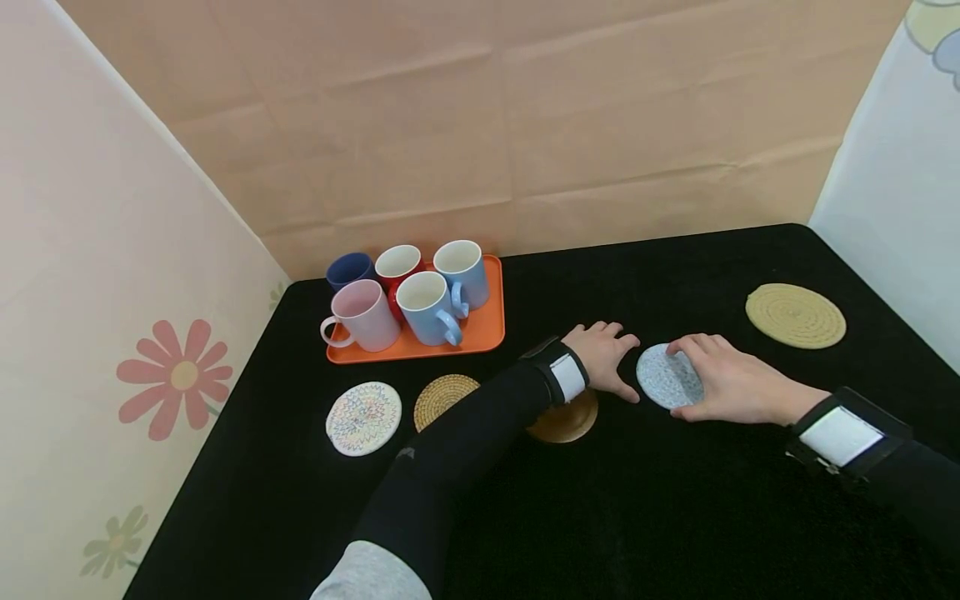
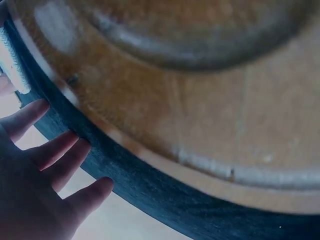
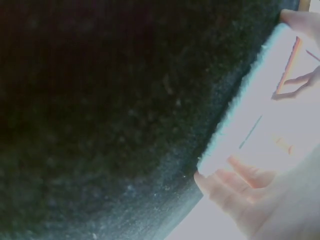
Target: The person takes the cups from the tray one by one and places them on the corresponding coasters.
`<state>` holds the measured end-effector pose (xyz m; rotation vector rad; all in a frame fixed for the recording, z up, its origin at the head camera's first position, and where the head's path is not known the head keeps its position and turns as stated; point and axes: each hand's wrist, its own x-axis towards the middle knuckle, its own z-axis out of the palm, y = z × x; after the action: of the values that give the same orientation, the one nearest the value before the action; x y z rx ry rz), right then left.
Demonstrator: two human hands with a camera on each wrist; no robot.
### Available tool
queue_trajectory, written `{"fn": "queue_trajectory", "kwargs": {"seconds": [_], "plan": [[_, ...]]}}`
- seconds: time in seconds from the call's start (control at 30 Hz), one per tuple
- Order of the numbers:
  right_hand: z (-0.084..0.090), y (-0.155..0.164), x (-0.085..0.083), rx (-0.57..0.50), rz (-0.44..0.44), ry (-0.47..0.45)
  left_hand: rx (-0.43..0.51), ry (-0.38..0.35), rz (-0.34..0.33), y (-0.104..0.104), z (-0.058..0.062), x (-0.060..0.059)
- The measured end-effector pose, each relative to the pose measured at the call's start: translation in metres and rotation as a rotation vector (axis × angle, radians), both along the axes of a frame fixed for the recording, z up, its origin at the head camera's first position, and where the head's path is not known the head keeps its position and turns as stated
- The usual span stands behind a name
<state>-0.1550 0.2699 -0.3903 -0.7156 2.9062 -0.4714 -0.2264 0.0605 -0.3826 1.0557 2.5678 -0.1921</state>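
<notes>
A grey speckled round coaster is on the black table, and my right hand holds it by its edge between thumb and fingers. The right wrist view shows that grip, with fingertips at both ends of the coaster. To its left, my left hand is spread with fingers apart, holding nothing, close to the grey coaster but not touching it. Below the left wrist lies a shiny brown round coaster, partly hidden by the forearm; it fills much of the left wrist view, beside the spread left hand.
An orange tray at the back left bears several mugs, among them a pink mug and a light blue mug. A white patterned coaster, a woven coaster and a pale yellow coaster lie apart. Walls border the table.
</notes>
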Motion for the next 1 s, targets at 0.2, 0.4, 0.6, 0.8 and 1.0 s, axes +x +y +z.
{"fn": "queue_trajectory", "kwargs": {"seconds": [0.2,0.4,0.6,0.8,1.0], "plan": [[-0.001,-0.003,0.000,-0.001,0.014,-0.011,-0.003,-0.008,0.004,-0.008,0.007,-0.001],[-0.001,-0.011,0.002,0.001,0.029,-0.019,0.053,0.029,0.018,-0.020,0.014,-0.010],[0.001,-0.015,0.004,0.008,0.040,-0.027,0.080,0.048,0.040,-0.033,0.018,-0.015],[0.002,-0.017,0.006,0.004,0.041,-0.037,0.078,0.040,0.060,-0.042,0.015,-0.015],[0.001,-0.018,0.009,0.003,0.041,-0.048,0.087,0.030,0.062,-0.048,0.014,-0.015]]}}
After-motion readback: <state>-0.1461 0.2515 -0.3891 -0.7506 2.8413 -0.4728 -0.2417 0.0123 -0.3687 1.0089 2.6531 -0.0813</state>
